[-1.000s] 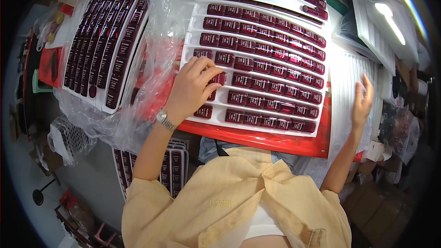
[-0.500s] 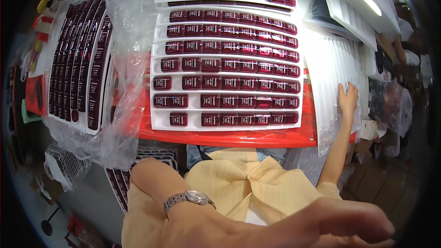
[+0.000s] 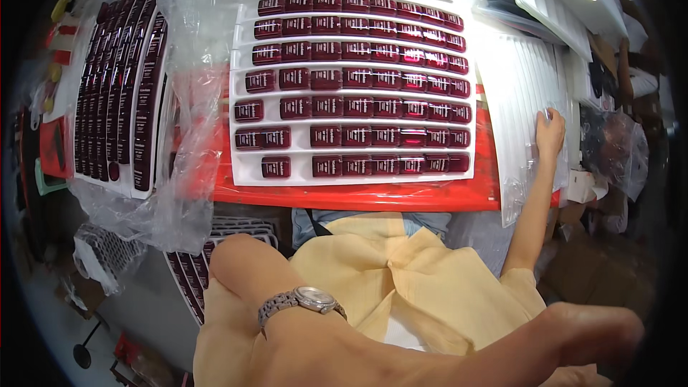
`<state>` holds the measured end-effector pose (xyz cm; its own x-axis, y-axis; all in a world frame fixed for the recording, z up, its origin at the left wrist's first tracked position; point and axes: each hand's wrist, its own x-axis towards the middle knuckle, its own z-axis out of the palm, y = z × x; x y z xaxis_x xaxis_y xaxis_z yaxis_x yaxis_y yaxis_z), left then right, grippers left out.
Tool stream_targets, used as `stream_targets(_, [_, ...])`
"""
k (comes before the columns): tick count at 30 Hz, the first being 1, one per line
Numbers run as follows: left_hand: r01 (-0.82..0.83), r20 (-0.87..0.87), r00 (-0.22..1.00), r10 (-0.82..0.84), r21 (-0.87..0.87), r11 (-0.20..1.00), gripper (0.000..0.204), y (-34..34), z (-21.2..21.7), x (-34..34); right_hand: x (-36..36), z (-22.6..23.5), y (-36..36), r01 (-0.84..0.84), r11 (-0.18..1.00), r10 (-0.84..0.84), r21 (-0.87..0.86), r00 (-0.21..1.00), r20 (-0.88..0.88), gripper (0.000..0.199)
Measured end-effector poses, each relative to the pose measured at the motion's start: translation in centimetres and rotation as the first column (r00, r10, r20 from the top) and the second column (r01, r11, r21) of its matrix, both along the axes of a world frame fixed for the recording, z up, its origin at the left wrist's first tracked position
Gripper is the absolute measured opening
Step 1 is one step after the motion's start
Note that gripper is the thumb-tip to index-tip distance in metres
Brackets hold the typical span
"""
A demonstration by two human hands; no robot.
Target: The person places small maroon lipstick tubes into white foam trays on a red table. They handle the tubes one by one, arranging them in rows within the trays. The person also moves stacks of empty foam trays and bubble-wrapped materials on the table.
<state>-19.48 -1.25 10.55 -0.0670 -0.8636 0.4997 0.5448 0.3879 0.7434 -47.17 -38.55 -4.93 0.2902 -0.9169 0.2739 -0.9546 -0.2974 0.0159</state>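
My right hand (image 3: 550, 131) rests over a white ribbed tray (image 3: 512, 100) at the right, its fingers curled together. Whatever it may pinch is too small to make out. Close to the camera, my left hand (image 3: 573, 333) with a metal-band watch (image 3: 315, 299) on its wrist reaches across my front toward the lower right. Its fingers are blurred and partly out of view. Before me lies a white tray (image 3: 247, 172) with rows of small dark-red glossy containers (image 3: 358, 136) bearing pale print. Gaps show in its nearer rows, toward the left.
A plastic-wrapped tray of similar dark-red containers (image 3: 118, 93) stands at the left. Red sheeting (image 3: 344, 197) covers the table's near edge. More filled trays (image 3: 188, 276) sit below at the left. Clear plastic (image 3: 186, 165) spreads beside the middle tray. White trays (image 3: 548, 18) lean at the back right.
My right hand's fingers have drawn from spread to curled over the ribbed tray. My left hand has shifted slightly right and its fingers have moved. The view has tilted, so the table appears higher.
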Motion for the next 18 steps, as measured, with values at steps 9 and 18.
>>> stream_targets(9, [-0.784, 0.566, 0.538, 0.625, 0.064, 0.617, 0.043, 3.7, -3.3, 15.3, -0.9, 0.6, 0.1, -0.038, 0.999, 0.031, 0.039, 0.986, 0.162, 0.027])
stream_targets(18, [-0.701, 0.917, -0.268, 0.296, -0.396, 0.592, 0.033, 7.0, -12.1, 21.1, 15.1, 7.9, 11.1, -0.62, 0.718, -0.02, 0.316, 0.435, 0.9, 0.019])
